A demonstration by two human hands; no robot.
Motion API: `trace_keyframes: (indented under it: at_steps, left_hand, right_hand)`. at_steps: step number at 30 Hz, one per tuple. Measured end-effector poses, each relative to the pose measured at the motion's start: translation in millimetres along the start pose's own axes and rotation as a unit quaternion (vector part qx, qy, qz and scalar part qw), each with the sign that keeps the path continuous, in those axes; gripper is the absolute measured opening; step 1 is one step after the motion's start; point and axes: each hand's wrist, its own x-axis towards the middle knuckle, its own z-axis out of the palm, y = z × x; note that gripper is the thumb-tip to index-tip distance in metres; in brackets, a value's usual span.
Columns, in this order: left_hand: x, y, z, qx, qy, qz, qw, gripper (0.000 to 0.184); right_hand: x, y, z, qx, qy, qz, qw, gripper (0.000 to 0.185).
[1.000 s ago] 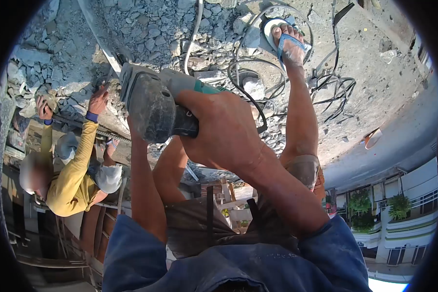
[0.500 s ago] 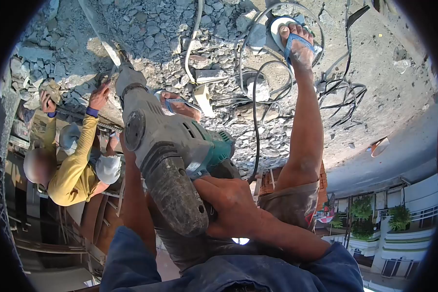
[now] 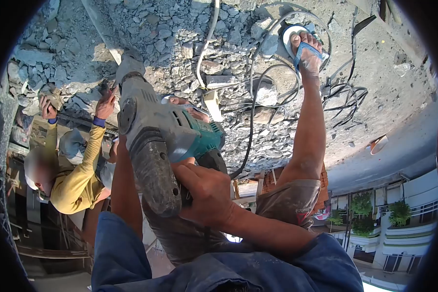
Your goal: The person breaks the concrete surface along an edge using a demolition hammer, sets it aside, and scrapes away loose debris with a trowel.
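A dusty grey and teal demolition hammer point(image 3: 153, 112) slants across the middle of the head view, its nose toward the rubble. My right hand point(image 3: 204, 192) is closed around its rear handle, beside the thick dark grip housing. On the other side, my left forearm point(image 3: 129, 180) reaches up along the hammer, and the body of the tool hides that hand and its fingers. A black power cord point(image 3: 250, 131) runs from the back of the hammer. Broken concrete rubble point(image 3: 170, 46) lies under and ahead of the nose.
At left, a co-worker in a yellow top point(image 3: 78, 187) reaches both hands toward rubble near the hammer's nose. My sandalled foot point(image 3: 309, 56) stands among looped cables point(image 3: 277, 68). A pale hose point(image 3: 207, 46) crosses the debris, and a cream block point(image 3: 211, 104) lies near it.
The hammer's rear end and my right hand have shifted left. My right hand stays closed on the handle. The co-worker's near hand has moved slightly.
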Motion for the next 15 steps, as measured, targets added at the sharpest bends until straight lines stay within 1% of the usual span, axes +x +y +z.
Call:
trace_keyframes:
  at_steps: [2, 5, 6, 7, 8, 10, 12, 13, 14, 15]
  left_hand:
    - [16, -3, -7, 0.011, -0.010, 0.003, 1.000, 0.033]
    - [32, 3, -6, 0.023, -0.031, -0.007, 0.999, 0.034]
    - [39, 11, 0, 0.033, -0.034, -0.012, 0.999, 0.034]
    - [43, 20, 7, 0.045, -0.032, -0.019, 0.998, 0.034]
    - [45, 42, 11, 0.077, -0.012, -0.024, 0.997, 0.037]
    - [49, 65, 18, 0.031, -0.022, -0.082, 0.996, 0.034]
    - [55, 74, 15, -0.011, -0.024, -0.043, 0.999, 0.035]
    - [61, 79, 9, 0.009, -0.033, -0.046, 0.998, 0.033]
    - [59, 102, -2, 0.004, -0.053, -0.110, 0.992, 0.031]
    - [59, 119, -14, 0.009, -0.067, -0.111, 0.992, 0.031]
  right_hand:
    - [8, 4, 1, 0.007, 0.002, 0.000, 1.000, 0.048]
    - [5, 16, -4, 0.040, 0.023, 0.007, 0.999, 0.036]
    - [12, 21, -12, 0.043, 0.029, 0.010, 0.999, 0.033]
    - [19, 25, -26, 0.026, 0.042, 0.025, 0.998, 0.033]
    - [31, 23, -37, 0.012, 0.049, 0.028, 0.998, 0.033]
    - [55, 12, -61, -0.021, 0.057, 0.028, 0.998, 0.033]
    - [79, 6, -76, -0.004, 0.041, -0.012, 0.999, 0.029]
    - [89, -11, -83, -0.023, 0.039, 0.034, 0.998, 0.028]
    - [98, -30, -90, -0.040, 0.035, 0.086, 0.995, 0.028]
    - [113, -36, -98, -0.034, 0.010, 0.099, 0.994, 0.028]
